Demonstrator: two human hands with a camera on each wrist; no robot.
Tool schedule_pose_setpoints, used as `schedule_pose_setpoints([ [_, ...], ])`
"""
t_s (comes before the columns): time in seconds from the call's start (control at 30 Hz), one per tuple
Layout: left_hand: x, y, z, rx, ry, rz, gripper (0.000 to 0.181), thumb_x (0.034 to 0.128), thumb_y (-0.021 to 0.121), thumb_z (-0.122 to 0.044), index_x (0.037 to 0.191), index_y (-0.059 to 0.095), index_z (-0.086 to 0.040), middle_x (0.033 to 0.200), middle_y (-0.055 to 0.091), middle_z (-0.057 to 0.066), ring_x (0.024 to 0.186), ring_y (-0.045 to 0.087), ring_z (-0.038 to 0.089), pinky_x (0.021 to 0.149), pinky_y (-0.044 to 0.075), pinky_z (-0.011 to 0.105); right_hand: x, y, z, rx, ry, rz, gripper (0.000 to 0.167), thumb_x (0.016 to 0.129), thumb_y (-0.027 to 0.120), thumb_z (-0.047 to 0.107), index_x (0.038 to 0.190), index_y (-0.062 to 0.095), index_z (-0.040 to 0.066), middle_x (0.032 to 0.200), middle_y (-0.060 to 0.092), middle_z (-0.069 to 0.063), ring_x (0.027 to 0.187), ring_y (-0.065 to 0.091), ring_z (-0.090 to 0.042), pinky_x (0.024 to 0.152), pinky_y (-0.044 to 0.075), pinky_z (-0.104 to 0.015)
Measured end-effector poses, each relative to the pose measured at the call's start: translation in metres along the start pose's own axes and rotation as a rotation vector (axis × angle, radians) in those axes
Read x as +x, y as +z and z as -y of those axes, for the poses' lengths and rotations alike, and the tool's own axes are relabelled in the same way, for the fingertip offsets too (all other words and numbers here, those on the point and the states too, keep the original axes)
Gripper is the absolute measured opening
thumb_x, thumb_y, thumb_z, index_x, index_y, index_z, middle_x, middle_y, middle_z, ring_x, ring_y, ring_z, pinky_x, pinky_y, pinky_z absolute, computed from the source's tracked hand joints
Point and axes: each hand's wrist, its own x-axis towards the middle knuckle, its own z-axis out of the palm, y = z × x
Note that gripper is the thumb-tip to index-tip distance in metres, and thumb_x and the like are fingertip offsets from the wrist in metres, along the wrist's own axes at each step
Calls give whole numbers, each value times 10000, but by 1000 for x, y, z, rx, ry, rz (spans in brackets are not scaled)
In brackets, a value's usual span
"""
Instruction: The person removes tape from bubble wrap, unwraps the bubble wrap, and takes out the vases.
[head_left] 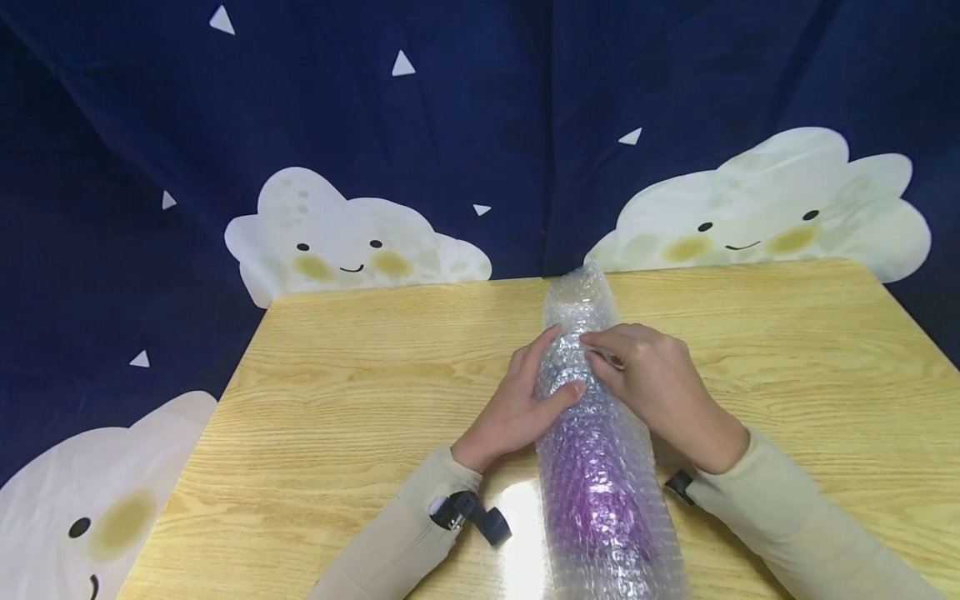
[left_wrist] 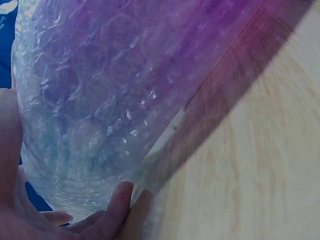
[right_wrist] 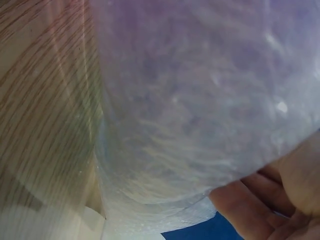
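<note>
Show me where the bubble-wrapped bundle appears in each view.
Head: the bubble-wrapped bundle runs up from the bottom edge, right of centre.
Left wrist: the bundle fills the upper left.
Right wrist: the bundle fills the centre and upper right.
Shared landmark: wooden table, right side in left wrist, left side in right wrist.

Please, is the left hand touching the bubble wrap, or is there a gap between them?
Touching. The head view shows it: the left hand has its thumb laid over the bubble wrap and its fingers along the side.
</note>
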Motion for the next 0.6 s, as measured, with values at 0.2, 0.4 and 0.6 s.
schedule_pose_setpoints([
  [0.2, 0, 0, 0, 4, 3, -5, 788, 966, 579, -595, 1592, 102, -558, 1720, 224, 82, 1536, 371, 322, 1207, 364, 615, 1, -1, 0, -6, -21, -5, 186, 847, 796, 29, 1032, 811, 40, 913, 812, -126, 752, 765, -251, 609, 623, -374],
  [0.4, 0, 0, 1, 0, 4, -8, 784, 968, 578, -593, 1593, 107, -554, 1721, 222, 76, 1542, 359, 311, 1214, 357, 610, 1, 0, 0, -24, -52, -28, 181, 836, 785, 2, 1014, 807, 24, 911, 806, -132, 765, 770, -264, 605, 624, -371],
  [0.6, 0, 0, 0, -9, 5, -7, 786, 968, 583, -581, 1593, 108, -554, 1721, 220, 71, 1542, 358, 307, 1211, 361, 608, 0, 3, 0, -56, -75, -68, 185, 818, 797, -12, 1002, 792, -12, 940, 791, -163, 810, 771, -301, 630, 637, -387],
])
